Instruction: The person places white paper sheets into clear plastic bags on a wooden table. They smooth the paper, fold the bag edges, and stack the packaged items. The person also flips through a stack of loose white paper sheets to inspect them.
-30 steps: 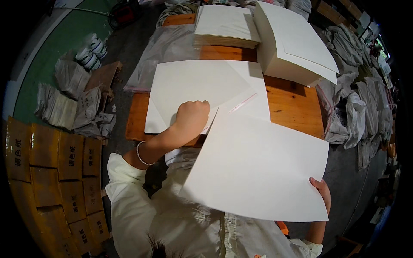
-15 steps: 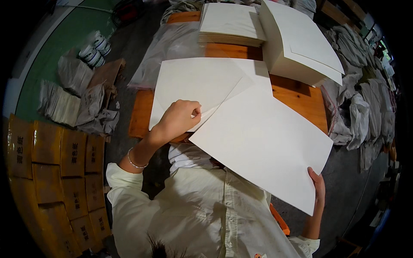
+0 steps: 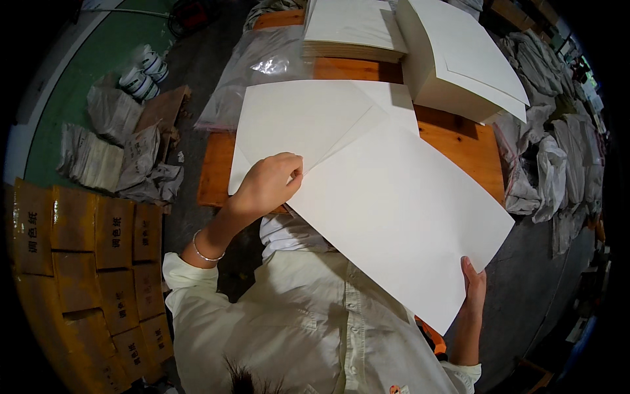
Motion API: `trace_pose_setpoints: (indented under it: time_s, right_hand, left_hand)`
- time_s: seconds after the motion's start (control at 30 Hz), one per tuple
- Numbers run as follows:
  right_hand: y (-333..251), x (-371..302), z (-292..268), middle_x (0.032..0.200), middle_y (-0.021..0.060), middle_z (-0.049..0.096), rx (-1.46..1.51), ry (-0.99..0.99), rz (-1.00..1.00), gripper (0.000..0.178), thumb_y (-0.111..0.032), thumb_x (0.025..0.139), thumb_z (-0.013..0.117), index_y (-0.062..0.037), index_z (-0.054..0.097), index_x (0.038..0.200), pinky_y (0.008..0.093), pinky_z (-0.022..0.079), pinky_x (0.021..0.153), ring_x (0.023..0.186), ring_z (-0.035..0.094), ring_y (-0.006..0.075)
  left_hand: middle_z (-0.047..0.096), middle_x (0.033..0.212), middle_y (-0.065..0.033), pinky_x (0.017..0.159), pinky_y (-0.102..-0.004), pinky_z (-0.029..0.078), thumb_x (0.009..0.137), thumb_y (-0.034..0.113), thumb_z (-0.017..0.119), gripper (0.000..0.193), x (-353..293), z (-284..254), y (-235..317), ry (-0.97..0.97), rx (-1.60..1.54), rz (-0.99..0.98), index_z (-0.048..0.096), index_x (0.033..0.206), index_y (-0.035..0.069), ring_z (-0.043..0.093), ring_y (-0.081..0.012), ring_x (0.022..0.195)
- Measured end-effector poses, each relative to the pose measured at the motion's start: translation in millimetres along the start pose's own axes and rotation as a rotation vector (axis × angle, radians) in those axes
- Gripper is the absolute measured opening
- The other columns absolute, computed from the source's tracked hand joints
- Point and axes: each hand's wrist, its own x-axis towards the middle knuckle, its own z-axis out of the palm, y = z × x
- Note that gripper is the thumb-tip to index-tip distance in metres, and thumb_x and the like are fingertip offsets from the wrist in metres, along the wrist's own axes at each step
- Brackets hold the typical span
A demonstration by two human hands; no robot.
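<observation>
My right hand grips the lower right edge of a large white paper sheet, thumb on top and fingers underneath. This sheet slants off the table's near edge, over my lap. My left hand is closed in a pinch at the sheet's left side, apparently on a thin translucent sheet; the fingertips are partly hidden. Under that film another white sheet lies flat on the wooden table.
At the table's far side stand a low paper stack and a taller white stack. A clear plastic bag drapes over the far left. Cardboard boxes are piled at left, grey wrapped bundles at right.
The big sheet has slid slightly up and left over the translucent one, its lower right corner swinging inward. My right hand moved a little left; the left hand stays nearly in place.
</observation>
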Motion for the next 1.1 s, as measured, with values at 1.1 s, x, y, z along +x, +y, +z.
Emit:
trace_pose_setpoints:
  time_s: [1.1]
  right_hand:
    - [15, -5, 52, 0.113, 0.0217, 0.057, 0.072, -0.154, 0.014, 0.057, -0.025, 0.087, 0.063, 0.0104, 0.042, 0.126, 0.0348, 0.051, 0.082, 0.1, 0.06, 0.0246]
  left_hand:
    - [0.064, 0.083, -0.0166, 0.061, -0.0345, 0.054, 0.072, 0.004, 0.064, 0.013, 64, 38, 10, 0.166, 0.53, 0.033, 0.058, 0.082, -0.002, 0.067, -0.0276, 0.074]
